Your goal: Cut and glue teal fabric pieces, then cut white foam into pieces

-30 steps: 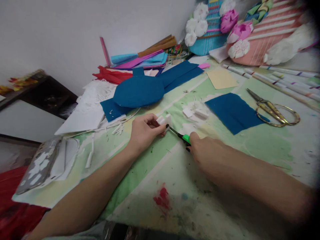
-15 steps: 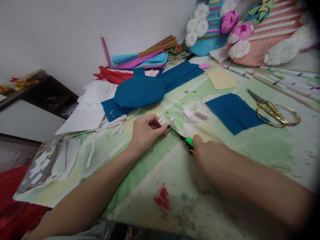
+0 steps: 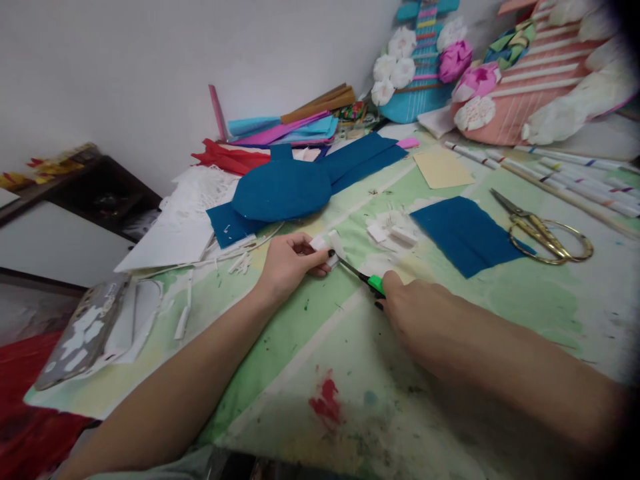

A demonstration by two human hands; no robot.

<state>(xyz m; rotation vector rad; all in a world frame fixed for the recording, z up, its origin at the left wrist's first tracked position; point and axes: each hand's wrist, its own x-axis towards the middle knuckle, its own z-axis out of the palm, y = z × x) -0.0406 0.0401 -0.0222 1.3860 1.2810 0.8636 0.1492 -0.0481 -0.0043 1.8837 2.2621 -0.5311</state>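
My left hand [image 3: 287, 262] pinches a small white piece [image 3: 334, 244], foam or thick board by its look, between thumb and fingers just above the table. My right hand [image 3: 417, 310] is closed round a utility knife [image 3: 376, 285] with a green and black handle. Its dark blade meets the lower right side of the white piece, close to my left thumb. Part of the knife's handle is hidden inside my right fist. Beyond my hands lie small white offcuts [image 3: 400, 235] on the tabletop.
Gold-handled scissors [image 3: 543, 233] lie at right beside a blue square [image 3: 465, 237]. A blue guitar-like cutout [image 3: 283, 190] lies behind my left hand. At left is a phone case [image 3: 83, 337] with white scraps. Paper sticks [image 3: 570, 177] and decorated instrument shapes [image 3: 420, 73] are at the back right.
The camera view has shifted slightly. The white piece has tilted a little in my left fingers, and the blade stays against it. Both hands keep their grips.
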